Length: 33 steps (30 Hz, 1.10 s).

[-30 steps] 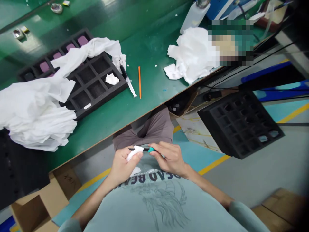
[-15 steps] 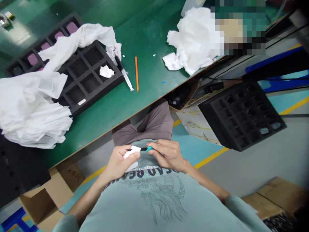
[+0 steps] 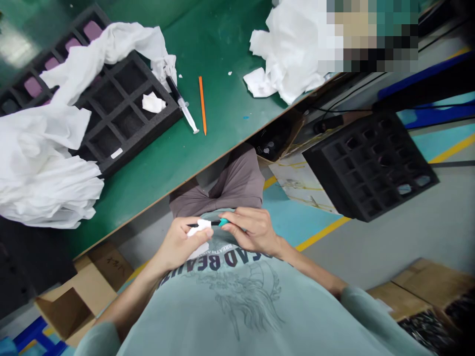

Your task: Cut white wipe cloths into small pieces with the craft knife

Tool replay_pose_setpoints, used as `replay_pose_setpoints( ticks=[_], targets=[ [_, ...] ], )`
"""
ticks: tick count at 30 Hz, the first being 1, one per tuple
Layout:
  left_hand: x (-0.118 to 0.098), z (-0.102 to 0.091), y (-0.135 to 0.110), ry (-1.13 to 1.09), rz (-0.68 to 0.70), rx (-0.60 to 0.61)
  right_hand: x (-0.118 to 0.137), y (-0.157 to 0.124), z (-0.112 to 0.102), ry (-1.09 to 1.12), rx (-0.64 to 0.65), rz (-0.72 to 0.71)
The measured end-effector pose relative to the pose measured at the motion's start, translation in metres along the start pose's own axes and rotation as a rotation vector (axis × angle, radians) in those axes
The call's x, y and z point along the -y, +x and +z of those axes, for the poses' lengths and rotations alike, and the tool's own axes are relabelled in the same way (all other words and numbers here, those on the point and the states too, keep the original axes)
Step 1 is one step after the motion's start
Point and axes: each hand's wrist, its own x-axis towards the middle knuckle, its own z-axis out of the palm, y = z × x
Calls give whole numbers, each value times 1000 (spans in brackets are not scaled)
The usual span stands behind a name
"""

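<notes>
In front of the shirt, my left hand (image 3: 183, 241) is closed, thumb and fingers pinching a small white wipe (image 3: 202, 226). The wipe is folded around a slim black piece (image 3: 215, 223), whose dark end also shows by the left fingers. My right hand (image 3: 252, 228) pinches a small teal-green piece (image 3: 223, 222) at the right end of the black one. Fingers hide much of both pieces, so their kind cannot be told. On the green table (image 3: 218, 106) beyond the hands lie a syringe (image 3: 187, 113) with dark contents and an orange stick (image 3: 202, 105).
A black foam tray (image 3: 143, 131) with purple pieces (image 3: 33, 86) lies at left, partly under crumpled white cloth (image 3: 48, 168). More white cloth (image 3: 293, 47) lies at right. Another foam tray (image 3: 371, 170) stands beyond the table edge. A cardboard box (image 3: 79, 301) stands lower left.
The view has shifted slightly, so the table things sit a little higher and further left. Both hands keep the same grip, with the teal piece still against the black one.
</notes>
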Motion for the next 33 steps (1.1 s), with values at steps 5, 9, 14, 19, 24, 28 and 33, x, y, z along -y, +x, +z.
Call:
replay_pose_setpoints(
  ticks=[5,9,14,19,24,28,33],
  targets=[
    [0,-2,-1,-5,0,25,-4,-2,1,5,-5,-23],
    [3,-1,0,-55,-28,18,-3,-1,3,6,-18,-32],
    [8,-2,2,-46,-12,49,1,2,3,-13,-54,3],
    [9,-2,2,-29,-14,12,1,4,5,-27,-72,-24],
    [10,-3,4,-38,-7,62,1,5,5,-52,-103,-23],
    [10,-3,5,-13,-4,52,3,7,5,-54,-107,-18],
    [9,-3,5,-15,-4,27,2,12,5,-26,-146,-55]
  ],
)
